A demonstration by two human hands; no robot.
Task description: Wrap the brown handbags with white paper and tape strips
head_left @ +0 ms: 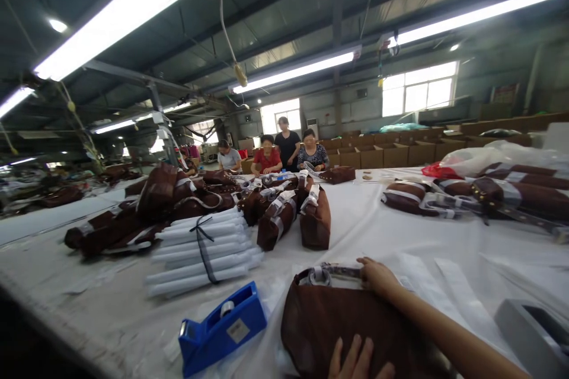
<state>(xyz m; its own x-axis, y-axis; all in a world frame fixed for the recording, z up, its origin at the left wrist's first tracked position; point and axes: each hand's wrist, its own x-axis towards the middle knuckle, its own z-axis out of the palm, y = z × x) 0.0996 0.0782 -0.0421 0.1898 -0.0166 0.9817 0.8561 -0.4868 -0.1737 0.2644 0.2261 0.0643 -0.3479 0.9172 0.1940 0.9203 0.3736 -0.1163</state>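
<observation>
A brown handbag [333,320] lies in front of me on the white-covered table. Its handle [340,271] runs along the top edge and is partly wrapped in clear film. My right hand [376,277] is closed over the handle's right end at the bag's upper edge; some of its fingertips are hidden. Flat on the bag's front rests my left hand [355,360], fingers apart, with the rest of it cut off by the lower frame edge. Left of the bag stands a blue tape dispenser [226,325] with a roll in it.
White rolled tubes [195,254], tied with a black ribbon, lie beyond the dispenser. More brown bags [315,219] are piled behind them and at the right [520,192]. A grey box-shaped object [528,337] stands at the lower right. Several people sit or stand across the table.
</observation>
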